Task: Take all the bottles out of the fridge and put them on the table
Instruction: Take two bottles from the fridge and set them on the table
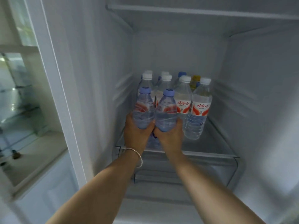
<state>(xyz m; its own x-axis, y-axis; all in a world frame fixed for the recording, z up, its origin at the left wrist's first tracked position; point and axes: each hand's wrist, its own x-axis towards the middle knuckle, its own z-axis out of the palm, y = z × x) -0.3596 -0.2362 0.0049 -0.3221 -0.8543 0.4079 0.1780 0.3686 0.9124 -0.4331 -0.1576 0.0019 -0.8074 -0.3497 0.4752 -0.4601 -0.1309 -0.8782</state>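
Head view shows the left hand (136, 132) and right hand (169, 135) each holding one blue-capped bottle (144, 109) (166, 110), more bottles (199, 107) standing just behind.

Two held bottles (155, 110) side by side before bottle cluster (186, 94) on fridge shelf (210, 143).
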